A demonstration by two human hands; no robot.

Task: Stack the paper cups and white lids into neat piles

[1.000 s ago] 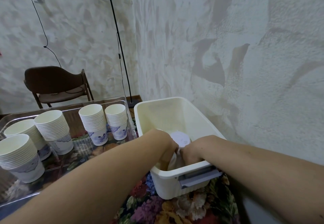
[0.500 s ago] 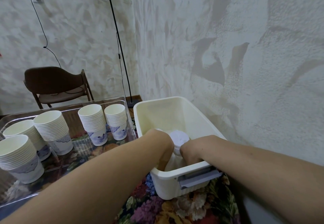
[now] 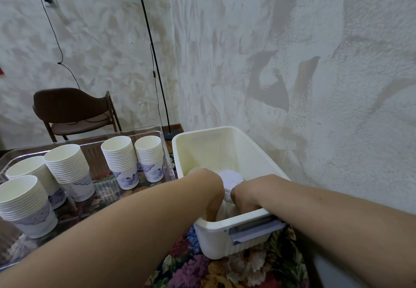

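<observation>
My left hand point(image 3: 210, 192): it is down inside the white bin point(image 3: 227, 239), near the front wall. My fingers are curled downward beside the pile of lids point(image 3: 230, 180), but the wrist hides the tips, so I cannot tell if they really hold it.
My right hand point(image 3: 244, 197): also in the bin, on the other side of the pile, fingers bent down and in. I cannot see if they pinch the lids or only touch them.
Lids: a small pile stands between my two hands, inside the bin. The top one is a round, flat disc, pale, with a little bluish tone.
How the lids will handle: I judge they are very light, thin and a bit smooth, so they may slide off each other. I would take the pile from both sides at the rims, with soft pressure, and keep it upright.
Cups point(image 3: 119, 156): five piles stand in the clear tray point(image 3: 167, 163) at my left, well apart from the bin. They are paper, white inside, with a blue pattern on the lowest cup, and the rolled rims make close rings.
How the cups will handle: light, and easy to crush if I squeeze the wall.
Bin: hard, smooth plastic, cream colour, with a grey handle point(image 3: 256, 231) at the front.
Under all: a cloth point(image 3: 191, 272) with flowers.
</observation>
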